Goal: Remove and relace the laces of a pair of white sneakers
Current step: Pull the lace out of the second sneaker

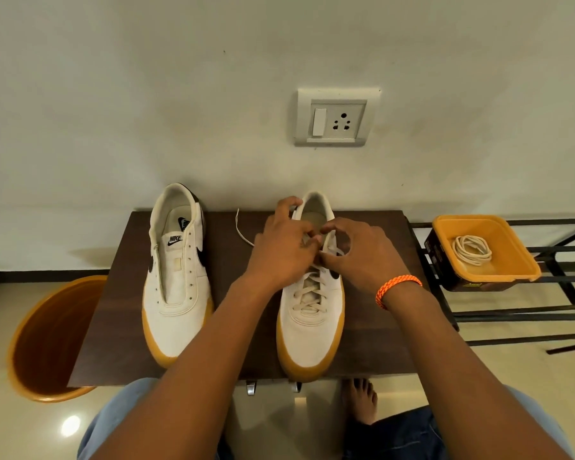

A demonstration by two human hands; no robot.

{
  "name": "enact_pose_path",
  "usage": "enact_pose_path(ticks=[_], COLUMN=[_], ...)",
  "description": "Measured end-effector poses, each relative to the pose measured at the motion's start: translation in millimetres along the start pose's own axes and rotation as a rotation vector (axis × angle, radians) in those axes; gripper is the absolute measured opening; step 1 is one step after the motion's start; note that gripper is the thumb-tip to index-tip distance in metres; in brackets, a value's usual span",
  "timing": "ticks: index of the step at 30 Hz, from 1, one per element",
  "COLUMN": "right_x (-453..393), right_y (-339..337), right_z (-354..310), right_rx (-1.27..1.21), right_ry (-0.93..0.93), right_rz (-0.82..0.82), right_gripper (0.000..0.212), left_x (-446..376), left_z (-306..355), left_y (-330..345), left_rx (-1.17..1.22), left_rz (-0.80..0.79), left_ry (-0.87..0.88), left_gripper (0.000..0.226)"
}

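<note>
Dark wooden table (120,313), both hands over laced sneaker (311,313), left hand (281,249) and right hand (362,257) grips pinching its lace (307,288)

This looks like a room in a home — a plain domestic corner. A painted wall (180,94) carries a household switch and socket plate (336,117), and the floor (498,360) is glossy cream tile with a dark skirting strip. A small dark wooden table (239,293) stands against the wall, an orange plastic bin (40,343) beside it. To the other side is a black metal rack (545,313) — the slatted shoe-rack kind.
</note>
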State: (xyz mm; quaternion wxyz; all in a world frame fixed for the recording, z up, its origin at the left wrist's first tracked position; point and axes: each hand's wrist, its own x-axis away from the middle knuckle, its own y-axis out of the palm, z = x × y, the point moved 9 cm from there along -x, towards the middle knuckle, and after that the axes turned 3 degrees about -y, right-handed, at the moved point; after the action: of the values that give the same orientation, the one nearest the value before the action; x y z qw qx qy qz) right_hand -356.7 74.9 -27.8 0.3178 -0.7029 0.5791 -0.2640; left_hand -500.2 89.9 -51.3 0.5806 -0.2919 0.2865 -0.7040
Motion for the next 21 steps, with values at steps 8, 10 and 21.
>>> enact_pose_path(ticks=[8, 10, 21], right_x=[-2, -3, 0], right_y=[-2, 0, -2], right_z=[6, 6, 1], right_rx=[0.036, 0.029, -0.015], right_ry=[0.037, 0.038, 0.033], right_rz=[-0.037, -0.048, -0.029], right_gripper=[0.050, 0.050, 0.028], left_x=[-1, 1, -1], left_z=[-9, -15, 0], left_y=[-10, -18, 9], left_rx=[0.634, 0.817, 0.053], left_rz=[-0.011, 0.038, -0.029], left_ry=[-0.218, -0.296, -0.037], left_gripper=[0.012, 0.019, 0.017])
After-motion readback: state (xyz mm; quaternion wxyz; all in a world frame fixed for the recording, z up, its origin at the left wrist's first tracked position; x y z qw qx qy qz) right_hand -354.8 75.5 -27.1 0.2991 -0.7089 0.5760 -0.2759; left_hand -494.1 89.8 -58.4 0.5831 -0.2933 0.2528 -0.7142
